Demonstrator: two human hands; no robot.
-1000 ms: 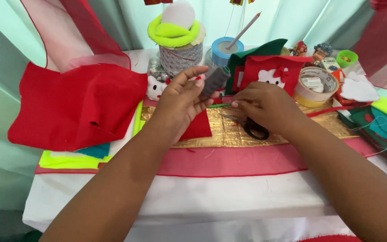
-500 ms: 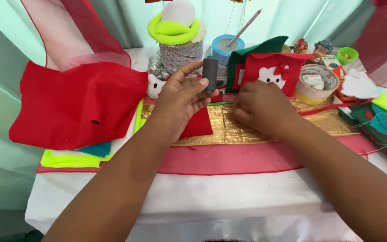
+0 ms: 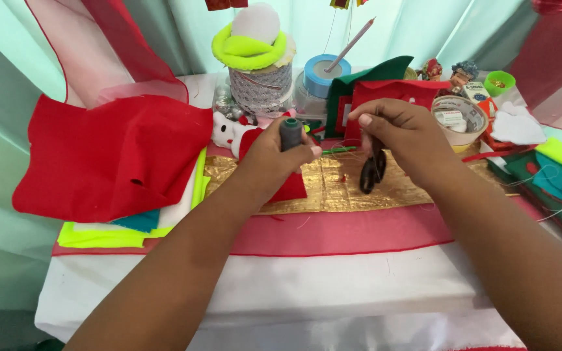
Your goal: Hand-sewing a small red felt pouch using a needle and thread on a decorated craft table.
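Above the gold fabric strip (image 3: 333,188) on the tabletop (image 3: 307,292), the left hand (image 3: 278,153) is clamping a dark grey thread spool (image 3: 290,133) upright between thumb and fingers. Just to its right, the right hand (image 3: 401,136) is closing around the top of a pair of dark scissors (image 3: 372,168), which are hanging handles-down over the gold strip. A green thread (image 3: 338,150) is stretching between the two hands. Red felt (image 3: 112,156) is lying to the left over yellow and teal sheets. Behind the hands, a blue tape roll (image 3: 323,71) and a round tub (image 3: 460,117) are standing among other craft supplies.
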